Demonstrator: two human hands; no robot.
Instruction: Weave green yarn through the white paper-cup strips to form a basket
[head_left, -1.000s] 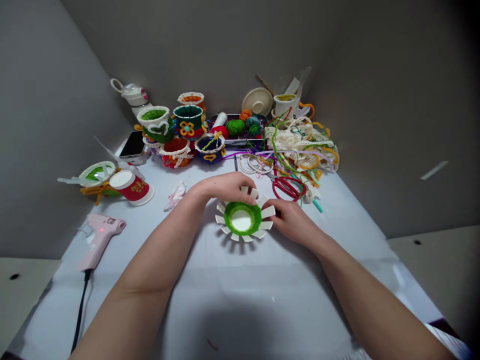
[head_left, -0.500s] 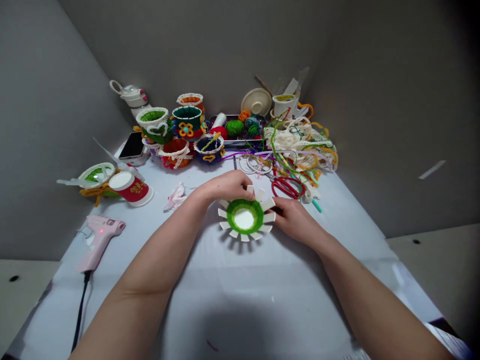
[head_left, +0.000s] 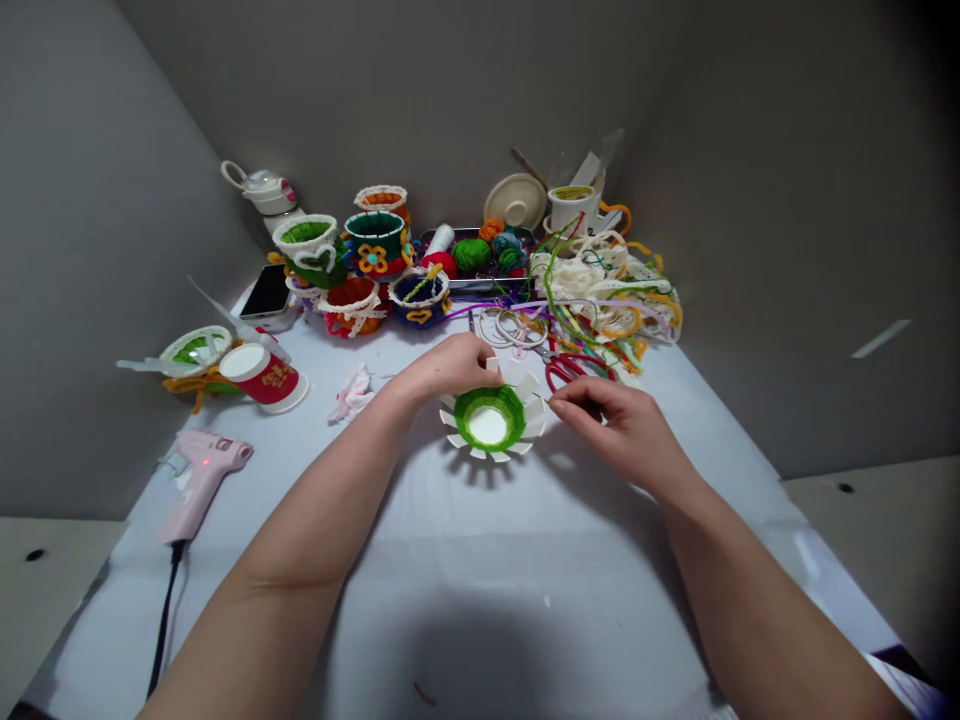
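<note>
A paper cup [head_left: 488, 426] cut into white upright strips flares open in the middle of the table, green yarn [head_left: 469, 412] woven round its lower part. At its far left rim, my left hand [head_left: 466, 362] is closed on the strips, fingers partly hidden behind them. To the right of the cup, my right hand [head_left: 615, 420] pinches thumb against forefinger, just off the strips. A thin strand, seemingly the green yarn, shows at those fingertips; it is hard to see.
Decorated yarn cups [head_left: 375, 240] stand at the back left. A tray of yarn balls [head_left: 471, 256], tangled trim [head_left: 592, 280] and red-handled scissors [head_left: 570, 370] lie beyond my hands. At left are a red paper cup [head_left: 271, 382] and a corded pink glue gun [head_left: 199, 480].
My right hand has drawn back from the cup's right side and turned, fingertips now pinched clear of the strips. The cup has shifted slightly away from me, still in my left hand.
</note>
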